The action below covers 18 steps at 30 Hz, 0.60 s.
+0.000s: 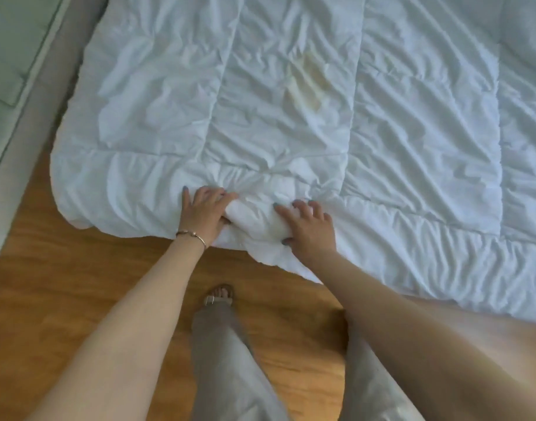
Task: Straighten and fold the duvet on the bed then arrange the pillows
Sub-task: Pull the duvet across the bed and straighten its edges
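Observation:
A white quilted duvet (pixel 321 101) lies spread and wrinkled over the bed, with a yellowish stain near its middle. Its near edge hangs over the wooden floor. My left hand (pixel 204 215) grips a bunched fold of the duvet's near edge, thumb under the fabric. My right hand (pixel 309 227) grips the same bunch a little to the right, fingers curled over it. No pillows are in view.
Wooden floor (pixel 63 299) runs along the near side. A beige bed frame or padded edge (pixel 32 132) and a pale green surface (pixel 8 56) lie at the left. My legs and a sandalled foot (pixel 219 296) stand close to the duvet's edge.

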{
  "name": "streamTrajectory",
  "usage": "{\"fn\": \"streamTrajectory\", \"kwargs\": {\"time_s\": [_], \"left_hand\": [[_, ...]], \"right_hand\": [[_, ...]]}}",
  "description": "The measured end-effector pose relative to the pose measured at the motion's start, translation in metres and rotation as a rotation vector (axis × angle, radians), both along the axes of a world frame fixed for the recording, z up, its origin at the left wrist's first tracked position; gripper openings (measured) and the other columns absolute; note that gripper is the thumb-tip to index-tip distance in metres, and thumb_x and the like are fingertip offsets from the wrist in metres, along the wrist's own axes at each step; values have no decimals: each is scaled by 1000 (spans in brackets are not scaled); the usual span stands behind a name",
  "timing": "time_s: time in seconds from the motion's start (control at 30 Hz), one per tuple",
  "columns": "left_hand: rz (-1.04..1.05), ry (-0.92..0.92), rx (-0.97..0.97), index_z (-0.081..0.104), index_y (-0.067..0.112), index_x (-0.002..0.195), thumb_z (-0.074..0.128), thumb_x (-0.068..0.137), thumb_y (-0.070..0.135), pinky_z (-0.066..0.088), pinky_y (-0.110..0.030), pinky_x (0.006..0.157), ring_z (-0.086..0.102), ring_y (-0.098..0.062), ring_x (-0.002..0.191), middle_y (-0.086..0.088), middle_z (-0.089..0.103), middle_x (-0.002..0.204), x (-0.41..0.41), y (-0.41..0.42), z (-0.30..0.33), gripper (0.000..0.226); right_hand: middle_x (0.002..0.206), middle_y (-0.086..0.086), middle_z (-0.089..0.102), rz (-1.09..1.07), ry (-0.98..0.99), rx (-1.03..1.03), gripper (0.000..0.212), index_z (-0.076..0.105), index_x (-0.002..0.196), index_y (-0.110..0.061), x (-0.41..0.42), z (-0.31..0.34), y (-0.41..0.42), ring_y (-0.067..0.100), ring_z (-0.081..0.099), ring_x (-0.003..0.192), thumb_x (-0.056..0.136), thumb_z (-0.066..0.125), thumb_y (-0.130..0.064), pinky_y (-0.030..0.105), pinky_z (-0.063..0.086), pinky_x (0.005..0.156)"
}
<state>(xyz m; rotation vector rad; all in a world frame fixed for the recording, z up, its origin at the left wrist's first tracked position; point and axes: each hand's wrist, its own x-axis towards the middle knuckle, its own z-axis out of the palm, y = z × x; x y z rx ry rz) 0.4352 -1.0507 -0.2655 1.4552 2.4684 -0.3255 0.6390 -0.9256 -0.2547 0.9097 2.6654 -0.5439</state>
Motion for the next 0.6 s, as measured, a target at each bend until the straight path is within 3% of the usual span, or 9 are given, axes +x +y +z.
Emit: {"fn": "streamTrajectory", "kwargs": {"time_s": [0.07, 0.13, 0.17, 0.23, 0.3, 0.37, 0.47, 0.53, 0.6], "left_hand": [[-45, -144, 120, 61, 26, 120, 59, 90, 20, 30, -46, 106, 53, -28, 113, -1, 63, 119, -25, 6, 8, 30], [-59, -371, 25, 65, 26, 97, 54, 93, 27, 42, -35, 85, 58, -24, 95, 2, 65, 99, -35, 8, 30, 11], [-118, -435, -102, 63, 28, 89, 52, 94, 34, 44, -33, 79, 58, -21, 91, 5, 63, 95, -37, 4, 39, 13], [-241, -600, -423, 66, 27, 93, 48, 95, 44, 46, -32, 80, 57, -16, 91, 10, 61, 96, -41, -15, 52, 25], [-236, -740, -550, 68, 24, 102, 47, 94, 50, 46, -31, 79, 56, -14, 88, 13, 57, 92, -53, -44, 53, 35], [-128, -697, -323, 66, 34, 111, 49, 94, 48, 46, -30, 82, 56, -11, 98, 17, 57, 98, -81, -72, 48, 27], [-27, -436, 139, 61, 27, 124, 65, 88, 29, 41, -36, 95, 51, -23, 115, 2, 61, 118, -136, -106, 31, 37], [-65, -246, 159, 49, 29, 138, 79, 75, 36, 34, -44, 103, 42, -30, 125, -5, 49, 135, -178, -125, 15, 70], [-64, -173, -48, 23, 40, 149, 77, 71, 52, 14, -55, 112, 18, -32, 139, -3, 22, 152, -218, -138, 3, 95]], "right_hand": [[119, 7, 60, -135, 133, -16, 52, 54, 134, -29, -9, 2, 5, 33, 55, 111, 87, 55, -7, 38, 46, 81], [113, 7, 67, -271, 138, -112, 43, 63, 127, -26, -6, 17, 9, 31, 60, 106, 89, 54, -7, 36, 48, 81], [119, 4, 65, -256, -27, -167, 39, 61, 128, -28, -7, 28, 7, 28, 58, 111, 92, 56, -15, 35, 47, 85], [127, -7, 59, -124, -528, -258, 41, 57, 129, -38, -10, 50, -7, 19, 53, 118, 89, 61, -46, 33, 43, 90], [122, -17, 59, -73, -716, -267, 50, 59, 121, -46, -16, 60, -28, 12, 54, 116, 76, 61, -69, 30, 42, 88], [116, -20, 61, -165, -523, -216, 54, 57, 123, -45, -32, 61, -48, 8, 56, 111, 76, 58, -73, 29, 43, 82], [124, -13, 59, -186, -218, -93, 55, 49, 136, -37, -85, 57, -77, 11, 51, 118, 86, 58, -59, 30, 44, 80], [138, -6, 48, -95, -117, -69, 65, 38, 144, -33, -136, 49, -98, 17, 42, 127, 87, 60, -54, 33, 44, 89], [149, -1, 32, -28, -78, -80, 82, 22, 150, -33, -192, 36, -119, 25, 29, 136, 83, 63, -56, 40, 40, 101]]}}
